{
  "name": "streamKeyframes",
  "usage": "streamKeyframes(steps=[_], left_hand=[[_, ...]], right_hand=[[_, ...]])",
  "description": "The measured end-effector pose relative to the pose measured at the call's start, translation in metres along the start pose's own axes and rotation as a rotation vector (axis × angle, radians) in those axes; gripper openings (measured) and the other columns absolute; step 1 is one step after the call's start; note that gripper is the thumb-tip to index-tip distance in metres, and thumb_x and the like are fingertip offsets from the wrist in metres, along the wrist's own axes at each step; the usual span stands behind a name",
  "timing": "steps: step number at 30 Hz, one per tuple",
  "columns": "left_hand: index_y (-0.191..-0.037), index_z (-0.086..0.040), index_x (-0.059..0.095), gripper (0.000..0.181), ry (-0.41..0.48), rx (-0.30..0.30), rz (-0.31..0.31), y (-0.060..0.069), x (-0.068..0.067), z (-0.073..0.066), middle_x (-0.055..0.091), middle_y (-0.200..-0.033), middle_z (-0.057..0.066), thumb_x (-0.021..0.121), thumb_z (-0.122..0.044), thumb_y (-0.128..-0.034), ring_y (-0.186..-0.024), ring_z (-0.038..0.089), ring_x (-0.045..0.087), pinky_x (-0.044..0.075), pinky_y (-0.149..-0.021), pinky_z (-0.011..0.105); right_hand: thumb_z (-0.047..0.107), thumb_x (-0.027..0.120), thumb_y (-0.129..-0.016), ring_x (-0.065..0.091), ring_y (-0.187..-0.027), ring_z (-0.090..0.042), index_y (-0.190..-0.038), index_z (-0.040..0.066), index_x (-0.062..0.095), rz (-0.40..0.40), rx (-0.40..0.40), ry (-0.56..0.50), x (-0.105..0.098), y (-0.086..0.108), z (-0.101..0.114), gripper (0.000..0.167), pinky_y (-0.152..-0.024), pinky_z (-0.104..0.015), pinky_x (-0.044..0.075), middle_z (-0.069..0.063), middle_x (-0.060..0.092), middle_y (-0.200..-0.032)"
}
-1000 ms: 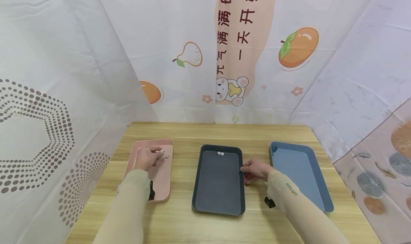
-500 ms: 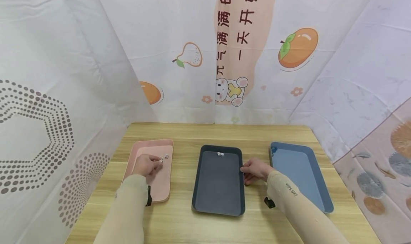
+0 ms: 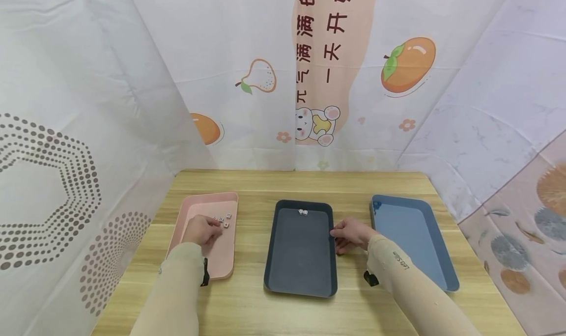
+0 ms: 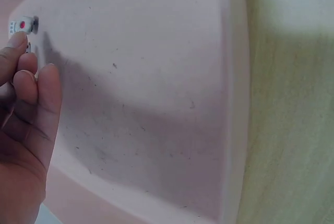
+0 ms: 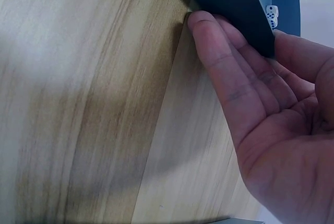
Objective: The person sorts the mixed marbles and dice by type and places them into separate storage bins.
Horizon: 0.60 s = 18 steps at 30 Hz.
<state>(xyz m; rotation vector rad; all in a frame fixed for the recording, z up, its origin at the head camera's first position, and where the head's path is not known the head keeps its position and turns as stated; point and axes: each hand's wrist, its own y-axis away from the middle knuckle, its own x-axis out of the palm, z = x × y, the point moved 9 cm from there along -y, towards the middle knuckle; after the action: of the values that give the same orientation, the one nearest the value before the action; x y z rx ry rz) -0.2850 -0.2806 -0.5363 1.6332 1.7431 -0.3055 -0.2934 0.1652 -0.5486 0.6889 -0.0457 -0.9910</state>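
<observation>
Several small white dice (image 3: pixel 226 225) lie in the pink tray (image 3: pixel 236 238) at the left. My left hand (image 3: pixel 204 230) is low over this tray, fingers bent and fingertips beside the dice. The left wrist view shows a die with a red dot (image 4: pixel 22 24) at the thumb tip. Another is mostly hidden behind the fingers, so whether it is pinched is unclear. My right hand (image 3: pixel 351 234) grips the right wall of the dark tray (image 3: pixel 302 257), thumb inside and fingers outside. White dice (image 3: pixel 302 212) sit together near that tray's far end.
A blue tray (image 3: pixel 409 238) stands on the right of the wooden table (image 3: pixel 247 277), with dark blue dice (image 3: pixel 377 206) in its far left corner. Printed cloth (image 3: pixel 247 144) hangs behind the table and along both sides.
My left hand has drawn back slightly, and more dice show beside its fingertips; a red-dotted die is now visible. The right hand keeps its grip on the dark tray.
</observation>
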Motion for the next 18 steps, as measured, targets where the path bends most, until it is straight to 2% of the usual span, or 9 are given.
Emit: streamKeyframes(steps=[6,13,16,18], left_hand=[[-0.104,0.004,0.076,0.017,0.016,0.033,-0.019,-0.005,-0.004,-0.01,0.068,-0.069,0.007,0.073,-0.007,-0.0918,-0.053,0.014,0.056,0.045,-0.05,0.027],[-0.11,0.004,0.074,0.023,0.049,0.082,-0.027,-0.011,-0.002,-0.035,0.065,-0.061,0.006,0.072,-0.011,-0.0937,-0.047,0.012,0.051,0.041,-0.048,0.025],[-0.116,0.002,0.074,0.025,0.1,0.09,-0.024,-0.015,0.004,-0.049,0.066,-0.065,0.008,0.071,-0.01,-0.0952,-0.047,0.012,0.049,0.042,-0.049,0.026],[-0.118,0.003,0.073,0.025,0.123,0.12,-0.008,-0.017,0.011,-0.061,0.069,-0.074,0.012,0.069,-0.009,-0.0967,-0.048,0.013,0.05,0.044,-0.05,0.027]], right_hand=[[0.011,0.059,-0.104,0.073,-0.072,-0.026,-0.109,-0.007,0.072,-0.013,-0.007,0.009,0.0,0.0,0.002,0.023,-0.071,-0.04,0.064,-0.016,0.072,-0.083],[0.011,0.058,-0.104,0.073,-0.072,-0.025,-0.106,-0.007,0.072,-0.015,-0.009,0.011,0.001,-0.001,0.001,0.023,-0.07,-0.04,0.064,-0.016,0.072,-0.082],[0.011,0.058,-0.104,0.073,-0.071,-0.026,-0.104,-0.006,0.073,-0.014,-0.004,0.007,0.001,0.0,0.001,0.022,-0.071,-0.04,0.064,-0.016,0.072,-0.082],[0.01,0.058,-0.104,0.073,-0.071,-0.026,-0.103,-0.006,0.073,-0.016,-0.006,0.009,0.001,0.0,0.002,0.022,-0.071,-0.04,0.064,-0.016,0.072,-0.082]])
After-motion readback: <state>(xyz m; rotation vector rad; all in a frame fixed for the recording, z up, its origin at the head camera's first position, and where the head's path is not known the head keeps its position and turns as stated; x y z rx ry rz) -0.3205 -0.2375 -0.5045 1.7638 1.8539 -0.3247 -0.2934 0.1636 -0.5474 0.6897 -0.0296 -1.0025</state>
